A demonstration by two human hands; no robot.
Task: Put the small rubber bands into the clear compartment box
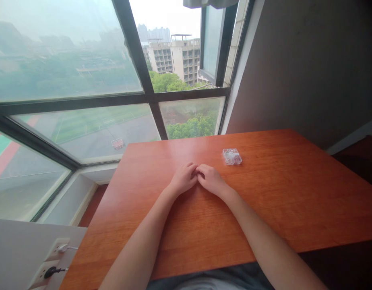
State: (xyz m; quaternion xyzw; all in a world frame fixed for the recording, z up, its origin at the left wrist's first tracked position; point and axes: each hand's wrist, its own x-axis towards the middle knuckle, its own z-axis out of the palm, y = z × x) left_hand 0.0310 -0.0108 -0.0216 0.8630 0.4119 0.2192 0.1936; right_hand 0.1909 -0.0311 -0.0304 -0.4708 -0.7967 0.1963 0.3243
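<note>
Both my hands rest together on the reddish-brown wooden table [282,177], their fingertips meeting. My left hand [184,177] is closed with bent fingers. Opposite it, my right hand [210,178] is curled in the same way, thumb side toward the left. Whatever lies between the fingers, if anything, is hidden. A small clear plastic box [232,156] sits beyond and to the right of my right hand, apart from it. Its lid looks closed, and small pale or shiny pieces show inside, too small to name.
Large dark-framed windows [83,102] rise behind and left of the table, with one sash [214,44] swung outward. A grey wall [300,72] stands at the right. Wall sockets [54,253] with a white and a black plug are at the lower left.
</note>
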